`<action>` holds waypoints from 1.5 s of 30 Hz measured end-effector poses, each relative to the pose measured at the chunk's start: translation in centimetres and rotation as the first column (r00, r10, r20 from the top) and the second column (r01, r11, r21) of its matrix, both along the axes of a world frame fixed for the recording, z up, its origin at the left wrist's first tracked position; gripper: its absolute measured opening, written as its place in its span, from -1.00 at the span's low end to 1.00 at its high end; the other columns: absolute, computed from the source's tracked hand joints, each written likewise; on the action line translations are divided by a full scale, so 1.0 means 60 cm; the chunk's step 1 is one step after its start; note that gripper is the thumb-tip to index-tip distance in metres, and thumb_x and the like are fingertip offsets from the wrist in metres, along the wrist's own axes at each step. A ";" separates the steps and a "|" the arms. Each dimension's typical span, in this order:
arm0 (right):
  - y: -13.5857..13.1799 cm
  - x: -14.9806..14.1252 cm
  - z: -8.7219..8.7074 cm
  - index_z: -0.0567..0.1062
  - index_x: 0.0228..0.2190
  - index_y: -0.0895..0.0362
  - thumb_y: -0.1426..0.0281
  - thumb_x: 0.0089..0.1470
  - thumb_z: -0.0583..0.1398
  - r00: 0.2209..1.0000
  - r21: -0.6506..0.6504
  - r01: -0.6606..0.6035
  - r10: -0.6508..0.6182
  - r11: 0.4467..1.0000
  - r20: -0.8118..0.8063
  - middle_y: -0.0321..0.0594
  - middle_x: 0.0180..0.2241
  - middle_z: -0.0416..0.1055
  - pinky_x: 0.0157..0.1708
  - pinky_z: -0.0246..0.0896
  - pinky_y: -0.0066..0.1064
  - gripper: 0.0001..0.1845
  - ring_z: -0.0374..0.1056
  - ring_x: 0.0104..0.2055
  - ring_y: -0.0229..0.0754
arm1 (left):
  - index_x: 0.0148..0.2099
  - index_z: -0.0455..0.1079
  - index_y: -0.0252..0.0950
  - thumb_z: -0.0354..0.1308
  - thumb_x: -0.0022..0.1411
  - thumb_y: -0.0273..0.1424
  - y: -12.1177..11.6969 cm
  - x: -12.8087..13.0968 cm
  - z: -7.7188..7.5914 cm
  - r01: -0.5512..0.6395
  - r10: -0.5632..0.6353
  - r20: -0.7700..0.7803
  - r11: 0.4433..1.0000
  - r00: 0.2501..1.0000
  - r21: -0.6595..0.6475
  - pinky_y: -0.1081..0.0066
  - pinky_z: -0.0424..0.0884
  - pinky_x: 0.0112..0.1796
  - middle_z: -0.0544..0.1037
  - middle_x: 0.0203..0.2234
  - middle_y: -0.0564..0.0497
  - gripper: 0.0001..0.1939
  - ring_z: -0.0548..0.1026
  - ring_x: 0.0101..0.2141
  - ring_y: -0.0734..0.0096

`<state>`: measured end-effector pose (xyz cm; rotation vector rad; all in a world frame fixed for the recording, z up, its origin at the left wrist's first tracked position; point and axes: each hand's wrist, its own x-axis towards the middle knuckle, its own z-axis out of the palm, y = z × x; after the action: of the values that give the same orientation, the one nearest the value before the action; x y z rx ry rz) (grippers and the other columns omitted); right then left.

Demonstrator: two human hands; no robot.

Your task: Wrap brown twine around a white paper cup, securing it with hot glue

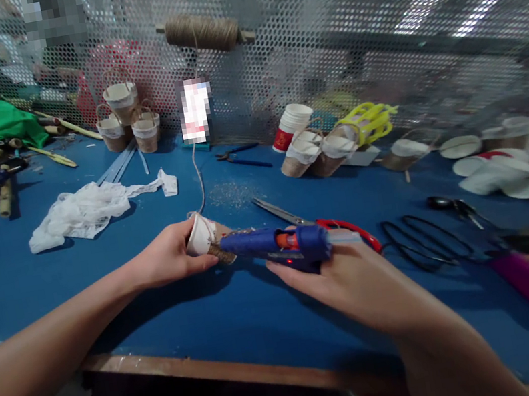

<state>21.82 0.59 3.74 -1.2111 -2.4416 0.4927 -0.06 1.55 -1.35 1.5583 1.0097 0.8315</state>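
Observation:
My left hand (168, 253) is closed round a small paper cup (201, 235) lying on its side, partly wrapped in brown twine. My right hand (354, 281) grips a blue hot glue gun (277, 244), whose nozzle points left and touches the cup's wrapped side. A strand of twine (198, 175) runs from the cup up toward the twine spool (203, 32) mounted on the mesh wall. Both hands hover just above the blue table (244, 316).
Red-handled scissors (319, 222) lie just behind the glue gun, black scissors (432, 231) to their right. Finished cup baskets (126, 116) stand at the back left, loose cups (309, 146) at the back centre, white cloth (84, 211) at left, blue pliers (242, 156) behind. Another person sits beyond the mesh.

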 end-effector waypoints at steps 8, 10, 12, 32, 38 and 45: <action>0.000 -0.004 0.005 0.41 -0.54 0.07 0.36 -0.01 0.08 1.000 0.031 -0.006 0.006 1.000 0.003 -0.34 -0.57 0.44 -0.53 0.23 -0.45 -0.85 0.33 -0.53 -0.26 | -0.07 0.26 -0.44 0.19 -0.03 -0.46 0.003 -0.002 -0.004 -0.010 0.010 -0.045 1.000 0.999 0.010 0.35 0.39 -0.29 0.50 -0.29 -0.16 -0.57 0.47 -0.34 0.32; 0.000 -0.002 0.003 0.41 -0.51 0.07 0.35 0.00 0.09 1.000 0.008 -0.011 0.011 1.000 0.000 -0.35 -0.55 0.44 -0.53 0.23 -0.46 -0.87 0.34 -0.51 -0.26 | -0.09 0.27 -0.45 0.19 -0.03 -0.46 0.003 -0.003 -0.005 -0.004 0.005 -0.047 1.000 0.999 0.013 0.34 0.39 -0.27 0.50 -0.29 -0.17 -0.59 0.47 -0.33 0.33; 0.000 -0.001 0.001 0.42 -0.49 0.06 0.34 0.00 0.09 1.000 -0.003 -0.017 0.017 1.000 0.013 -0.35 -0.53 0.44 -0.53 0.22 -0.47 -0.87 0.34 -0.50 -0.26 | -0.09 0.27 -0.45 0.19 -0.04 -0.45 0.003 -0.003 -0.006 -0.005 0.006 -0.053 1.000 0.999 0.027 0.36 0.38 -0.28 0.50 -0.30 -0.15 -0.59 0.46 -0.35 0.35; 0.008 -0.001 0.005 0.32 -0.62 0.10 0.34 -0.04 0.11 0.998 0.077 0.054 -0.054 0.996 -0.010 -0.37 -0.67 0.32 -0.57 0.14 -0.47 -0.82 0.23 -0.60 -0.29 | -0.06 0.25 -0.43 0.17 -0.02 -0.41 -0.001 -0.005 -0.008 0.021 0.000 -0.171 0.992 0.985 0.121 0.31 0.39 -0.24 0.49 -0.30 -0.10 -0.57 0.47 -0.30 0.28; 0.012 -0.002 0.011 0.35 -0.59 0.11 0.36 -0.05 0.12 0.998 0.025 0.054 -0.054 0.998 -0.017 -0.34 -0.64 0.34 -0.53 0.17 -0.45 -0.85 0.24 -0.59 -0.29 | -0.05 0.24 -0.43 0.16 -0.01 -0.42 -0.002 -0.005 -0.006 0.042 -0.016 -0.172 0.988 0.985 0.147 0.32 0.39 -0.24 0.49 -0.28 -0.11 -0.56 0.47 -0.30 0.29; 0.018 -0.005 0.018 0.39 -0.51 0.12 0.38 -0.06 0.10 0.996 -0.015 0.075 -0.075 0.997 -0.039 -0.30 -0.60 0.36 -0.48 0.20 -0.44 -0.91 0.24 -0.54 -0.27 | -0.10 0.28 -0.43 0.15 0.01 -0.39 -0.002 -0.009 -0.009 0.052 -0.003 -0.255 0.981 0.967 0.185 0.33 0.40 -0.28 0.51 -0.32 -0.11 -0.61 0.48 -0.32 0.28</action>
<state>21.51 1.67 4.83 -1.2810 -2.3541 0.5072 -0.58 1.44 -1.87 1.8747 1.1135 0.7382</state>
